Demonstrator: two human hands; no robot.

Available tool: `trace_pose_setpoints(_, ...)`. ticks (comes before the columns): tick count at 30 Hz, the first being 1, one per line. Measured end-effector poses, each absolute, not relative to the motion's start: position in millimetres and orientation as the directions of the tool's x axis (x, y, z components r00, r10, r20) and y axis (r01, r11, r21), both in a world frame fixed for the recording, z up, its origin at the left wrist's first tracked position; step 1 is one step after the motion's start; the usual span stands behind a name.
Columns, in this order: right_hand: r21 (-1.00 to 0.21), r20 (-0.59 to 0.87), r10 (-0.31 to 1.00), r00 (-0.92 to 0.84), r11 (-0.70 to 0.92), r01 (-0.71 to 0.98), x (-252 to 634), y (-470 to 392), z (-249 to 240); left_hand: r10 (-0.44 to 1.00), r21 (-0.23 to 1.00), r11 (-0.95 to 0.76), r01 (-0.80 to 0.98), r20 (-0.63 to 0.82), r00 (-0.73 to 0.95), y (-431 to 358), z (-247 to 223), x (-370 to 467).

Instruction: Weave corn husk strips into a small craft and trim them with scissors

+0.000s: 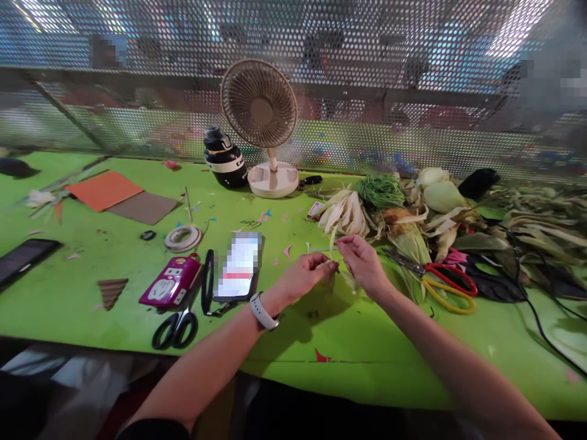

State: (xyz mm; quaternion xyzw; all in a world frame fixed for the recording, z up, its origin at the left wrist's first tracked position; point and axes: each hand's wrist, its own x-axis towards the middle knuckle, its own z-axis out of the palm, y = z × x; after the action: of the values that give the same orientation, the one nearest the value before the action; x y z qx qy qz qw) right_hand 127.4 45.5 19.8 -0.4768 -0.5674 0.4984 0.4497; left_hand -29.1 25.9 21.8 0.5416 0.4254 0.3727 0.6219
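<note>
A narrow pale-green strip of corn husk (332, 239) stands up between my two hands above the green table. My left hand (308, 276), with a white watch band at the wrist, is closed in a pinch at the strip's lower part. Thumb and fingers of my right hand (364, 261) are pinched together at the strip's right side. A loose husk end hangs below them. Just behind lies a bundle of dried corn husks (345, 212). To the right of my right hand are scissors with red and yellow handles (452, 287), resting against green husks (410, 241).
A fan (274, 180) and a black bottle (225, 165) stand by the perforated screen. Left of my hands lie a lit phone (238, 269), black-handled scissors (175, 329), a purple box (170, 282) and tape rolls (182, 238). Black cables (534, 311) run along the right.
</note>
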Motion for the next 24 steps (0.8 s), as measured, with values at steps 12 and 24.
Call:
trace_pose_setpoints(12, -0.632, 0.288, 0.851, -0.438, 0.513, 0.581, 142, 27, 36, 0.965, 0.995, 0.007, -0.097, 0.018, 0.262, 26, 27, -30)
trace_pose_setpoints(24, -0.677, 0.193, 0.836, -0.513, 0.492, 0.548, 153, 35, 47, 0.981, 0.992, 0.027, -0.120, -0.004, 0.192, 25, 34, -32)
